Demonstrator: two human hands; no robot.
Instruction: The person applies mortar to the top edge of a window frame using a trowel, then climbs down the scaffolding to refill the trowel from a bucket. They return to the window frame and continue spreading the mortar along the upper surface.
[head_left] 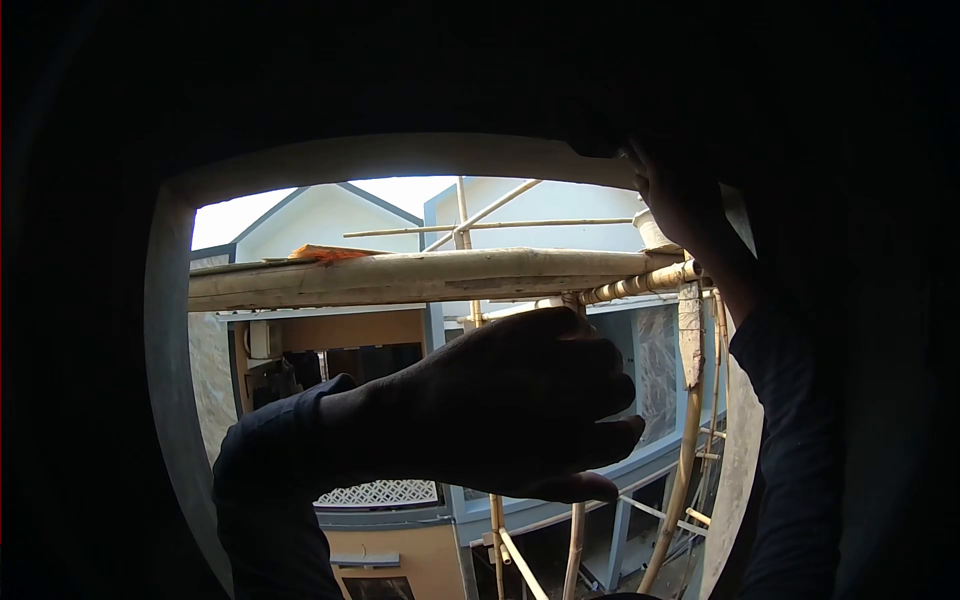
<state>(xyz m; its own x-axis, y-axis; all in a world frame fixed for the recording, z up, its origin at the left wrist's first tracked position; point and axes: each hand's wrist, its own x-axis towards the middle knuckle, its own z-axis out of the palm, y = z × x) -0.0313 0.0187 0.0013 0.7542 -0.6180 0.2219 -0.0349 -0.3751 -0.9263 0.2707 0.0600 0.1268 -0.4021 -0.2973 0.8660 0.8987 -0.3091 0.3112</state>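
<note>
My left hand (520,405) hangs in the middle of the view, dark against the light. Its fingers are loosely bent and somewhat apart, the thumb lies below them, and nothing shows in it. At the upper right, my right hand (668,190) is raised to the top edge of the window opening (400,158). Its fingers are closed around something dark. A dark rounded edge (592,148) sticks out to the left of that hand against the lintel, but shadow hides what it is.
Outside the opening, a thick bamboo and plank platform (430,278) runs across. A pale bucket-like container (652,230) stands on it at the right. Bamboo poles (690,400) rise and cross there. Behind are a gabled house (330,220) and a patterned white screen (385,493).
</note>
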